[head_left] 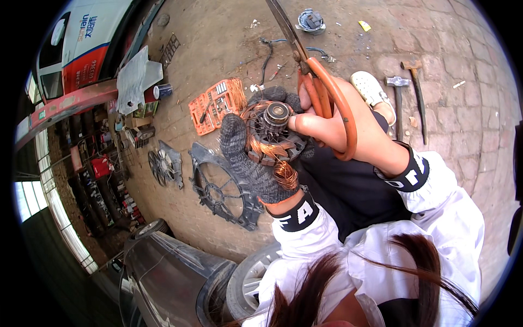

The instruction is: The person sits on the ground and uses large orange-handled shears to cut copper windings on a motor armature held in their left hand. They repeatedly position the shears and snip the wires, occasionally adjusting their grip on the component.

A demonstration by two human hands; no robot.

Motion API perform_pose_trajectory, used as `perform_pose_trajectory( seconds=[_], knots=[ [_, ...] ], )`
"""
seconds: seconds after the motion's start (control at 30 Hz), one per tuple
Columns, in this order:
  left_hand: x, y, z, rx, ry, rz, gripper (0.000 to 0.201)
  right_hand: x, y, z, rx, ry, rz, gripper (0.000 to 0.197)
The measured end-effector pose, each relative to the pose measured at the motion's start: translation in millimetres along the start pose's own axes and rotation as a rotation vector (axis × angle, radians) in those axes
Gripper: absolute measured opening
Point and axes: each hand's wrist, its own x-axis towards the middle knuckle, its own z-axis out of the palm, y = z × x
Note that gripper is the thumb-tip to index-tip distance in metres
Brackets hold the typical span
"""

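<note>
My left hand [239, 155], in a dark grey knit glove, is closed round a motor armature [262, 143] with copper windings and a round metal end facing up. A loose coil of copper wire [286, 175] hangs beside its lower edge, near my left wrist. My bare right hand [327, 122] grips orange-handled shears [346, 103], their long dark blades [284, 24] pointing up and away. The right thumb and fingertips reach the armature's side near its round end. What those fingertips pinch there, if anything, is hidden.
An orange tool case [210, 103] lies open beyond my left hand, copper wire [236, 92] at its edge. Black fan frames [226, 188] lie left. A hammer [397, 98] and another long-handled tool [418, 98] rest right, near a white shoe [370, 87]. A car wheel [253, 280] stands close by.
</note>
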Motion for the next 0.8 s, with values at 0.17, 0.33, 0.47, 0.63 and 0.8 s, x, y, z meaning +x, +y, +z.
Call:
perform_pose_trajectory(
  seconds=[0.17, 0.33, 0.47, 0.63, 0.8],
  knots=[
    [-1.3, -0.5, -1.7, -0.002, -0.002, -0.015, 0.060, 2.9, 5.1, -3.0, 0.113, -0.018, 0.053, 0.022],
    [-1.9, -1.6, -2.0, -0.010, -0.002, -0.024, 0.060, -0.8, -3.5, -9.8, -0.039, 0.012, -0.070, 0.026],
    [-1.0, -0.2, -2.7, -0.020, 0.000, -0.016, 0.060, -1.8, -12.2, -15.4, -0.220, -0.015, -0.083, 0.036],
    [2.3, 0.2, -1.4, -0.021, -0.006, -0.023, 0.060, -0.6, -1.0, -14.2, -0.246, 0.032, -0.164, 0.038],
    [3.3, -0.9, -0.6, -0.025, -0.003, -0.040, 0.060, -2.0, 4.5, -14.6, -0.222, 0.074, -0.191, 0.040]
  ],
)
